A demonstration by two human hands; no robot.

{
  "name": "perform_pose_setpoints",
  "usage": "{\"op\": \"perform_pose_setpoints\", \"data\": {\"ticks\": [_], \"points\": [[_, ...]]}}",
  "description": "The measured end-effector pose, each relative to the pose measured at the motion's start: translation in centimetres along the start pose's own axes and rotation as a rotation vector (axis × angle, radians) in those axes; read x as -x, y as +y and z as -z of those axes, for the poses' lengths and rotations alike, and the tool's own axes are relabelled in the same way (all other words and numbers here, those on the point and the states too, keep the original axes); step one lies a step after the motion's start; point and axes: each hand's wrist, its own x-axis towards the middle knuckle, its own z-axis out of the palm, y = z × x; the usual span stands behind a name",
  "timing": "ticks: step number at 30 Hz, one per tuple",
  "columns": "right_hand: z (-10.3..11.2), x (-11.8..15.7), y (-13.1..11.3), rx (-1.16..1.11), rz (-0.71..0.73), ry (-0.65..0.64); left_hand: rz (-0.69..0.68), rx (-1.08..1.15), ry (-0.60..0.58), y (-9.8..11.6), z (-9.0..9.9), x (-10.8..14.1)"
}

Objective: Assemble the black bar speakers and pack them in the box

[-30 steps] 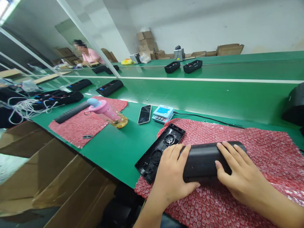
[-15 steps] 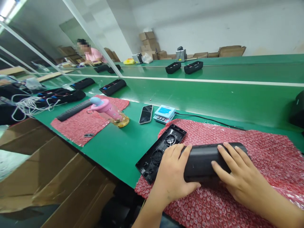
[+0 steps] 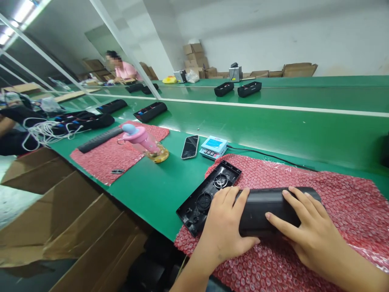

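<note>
A long black speaker housing (image 3: 258,211), rounded on top, lies on red bubble wrap (image 3: 343,194). My left hand (image 3: 226,223) grips its left end, fingers over the top and thumb along the near side. Toward its right end my right hand (image 3: 310,231) holds it, with spread fingers across the upper face; its thumb is hard to make out. The housing's underside is hidden. Just left of it, partly behind my left hand, sits an open black panel (image 3: 194,221) with two round grilles, tilted diagonally on the wrap's edge.
Beyond the panel are a light-blue device (image 3: 213,147) with a black cable and a phone (image 3: 190,147). A pink-lidded bottle (image 3: 148,146) stands left. Several black housings (image 3: 150,111) line the green bench (image 3: 146,190). Cardboard (image 3: 60,227) fills the lower left; a person (image 3: 124,71) sits far back.
The view has shifted slightly, so the scene sits a little more to the right. My right hand's lowest visible finger has stretched left over the housing. Both hands stay on it.
</note>
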Motion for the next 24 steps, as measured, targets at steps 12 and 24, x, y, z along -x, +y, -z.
{"op": "perform_pose_setpoints", "data": {"ticks": [12, 24], "points": [[0.1, -0.9, 0.2, 0.109, 0.073, -0.032, 0.037, 0.061, -0.011, 0.2, 0.1, -0.1], [-1.1, -2.2, -0.1, 0.079, 0.241, 0.010, 0.045, 0.051, -0.034, 0.2, 0.1, 0.2]]}}
